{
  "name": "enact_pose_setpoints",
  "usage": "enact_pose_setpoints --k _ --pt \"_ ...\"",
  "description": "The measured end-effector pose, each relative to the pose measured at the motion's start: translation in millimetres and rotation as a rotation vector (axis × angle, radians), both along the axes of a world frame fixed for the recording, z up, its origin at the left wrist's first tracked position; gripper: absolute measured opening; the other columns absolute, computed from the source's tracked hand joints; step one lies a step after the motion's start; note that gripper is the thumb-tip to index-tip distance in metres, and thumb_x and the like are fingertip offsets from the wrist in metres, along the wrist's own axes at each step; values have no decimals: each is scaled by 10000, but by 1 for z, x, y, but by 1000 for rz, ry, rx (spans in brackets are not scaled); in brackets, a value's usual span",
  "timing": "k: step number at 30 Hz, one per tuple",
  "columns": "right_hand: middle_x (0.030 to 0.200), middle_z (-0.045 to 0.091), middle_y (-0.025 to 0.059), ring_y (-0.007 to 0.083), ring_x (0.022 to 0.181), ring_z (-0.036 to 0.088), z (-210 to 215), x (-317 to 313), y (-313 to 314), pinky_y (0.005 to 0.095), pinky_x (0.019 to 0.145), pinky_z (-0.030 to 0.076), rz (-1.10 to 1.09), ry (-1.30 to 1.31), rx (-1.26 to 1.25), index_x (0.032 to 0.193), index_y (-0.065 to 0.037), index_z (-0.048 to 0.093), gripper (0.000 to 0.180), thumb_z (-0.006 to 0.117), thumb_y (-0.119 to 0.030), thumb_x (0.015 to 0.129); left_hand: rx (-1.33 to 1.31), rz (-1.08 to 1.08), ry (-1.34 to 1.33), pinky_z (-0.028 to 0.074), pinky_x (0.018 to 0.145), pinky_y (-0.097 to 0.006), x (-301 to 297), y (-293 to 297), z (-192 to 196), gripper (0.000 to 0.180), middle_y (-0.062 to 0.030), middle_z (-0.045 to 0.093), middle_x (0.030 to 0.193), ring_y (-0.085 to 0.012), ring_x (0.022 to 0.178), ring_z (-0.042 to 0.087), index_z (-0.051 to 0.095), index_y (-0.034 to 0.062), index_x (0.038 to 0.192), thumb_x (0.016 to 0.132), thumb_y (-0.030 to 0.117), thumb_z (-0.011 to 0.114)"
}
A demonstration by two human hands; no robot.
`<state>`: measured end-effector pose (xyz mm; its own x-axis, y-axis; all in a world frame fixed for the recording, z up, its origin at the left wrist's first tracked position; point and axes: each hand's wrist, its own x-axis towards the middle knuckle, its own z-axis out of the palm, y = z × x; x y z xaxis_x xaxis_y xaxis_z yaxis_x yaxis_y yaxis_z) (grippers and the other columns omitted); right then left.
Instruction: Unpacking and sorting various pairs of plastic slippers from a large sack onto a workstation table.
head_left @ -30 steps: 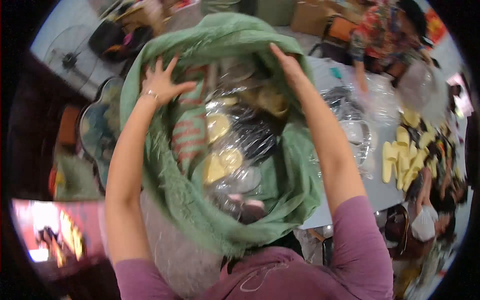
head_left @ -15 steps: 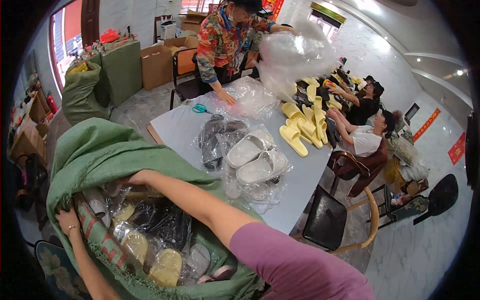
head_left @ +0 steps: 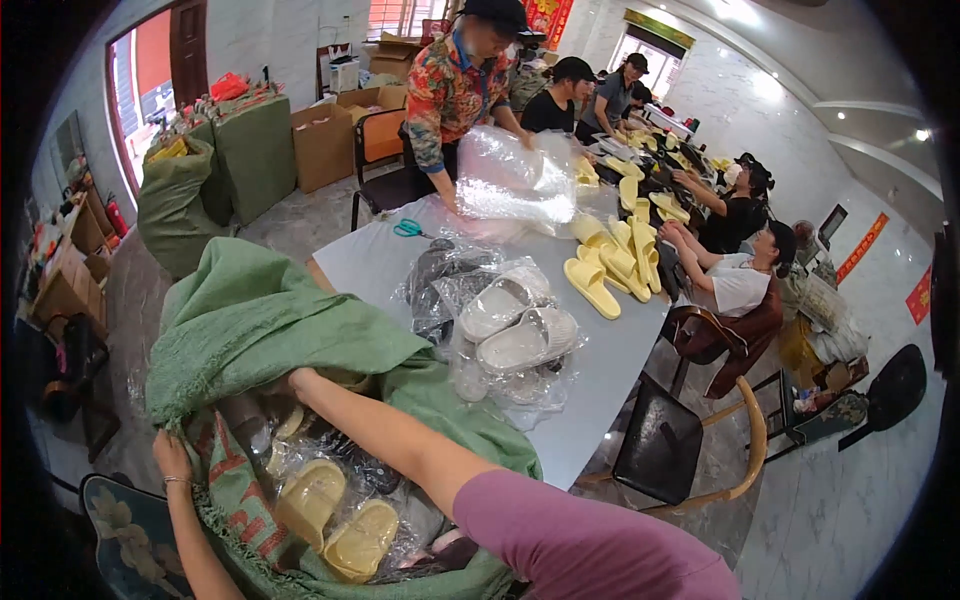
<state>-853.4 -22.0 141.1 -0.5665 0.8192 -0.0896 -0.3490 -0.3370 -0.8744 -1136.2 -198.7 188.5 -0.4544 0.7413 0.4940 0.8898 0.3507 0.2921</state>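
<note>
Grn sack (head_left: pixel 290 315) just R of L hand (head_left: pixel 173 456), touching.

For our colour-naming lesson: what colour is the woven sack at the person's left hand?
The sack is green with reddish markings, best seen in the head view.

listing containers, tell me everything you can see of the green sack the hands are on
The green sack looks coarsely woven, with frayed edges and reddish marks. It sits beside the table, mouth open, its loose top folded over, its base unseen. Inside lie yellow slippers in clear plastic. The left hand touches its frayed edge; the right hand is under the fold, mostly hidden.
</note>
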Motion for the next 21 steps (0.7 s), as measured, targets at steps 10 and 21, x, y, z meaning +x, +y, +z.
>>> enact_pose_setpoints --k 10,21 --pt "722 513 11 106 641 433 48 192 -142 254 569 363 30 -362 -166 895 -2 553 247 554 -90 664 -284 396 -122 444 734 -472 -1 22 71 382 -240 593 972 -409 892 564 524 14 1085 869 311 421" --pt "1031 581 78 176 920 530 -43 269 -224 349 818 417 144 -376 -217 1119 -10 515 379 599 -150 777 -94 163 131 382 909 -419 150 -43 113 474 -172 488 1212 -345 1079 482 468 80 1236 829 316 522"
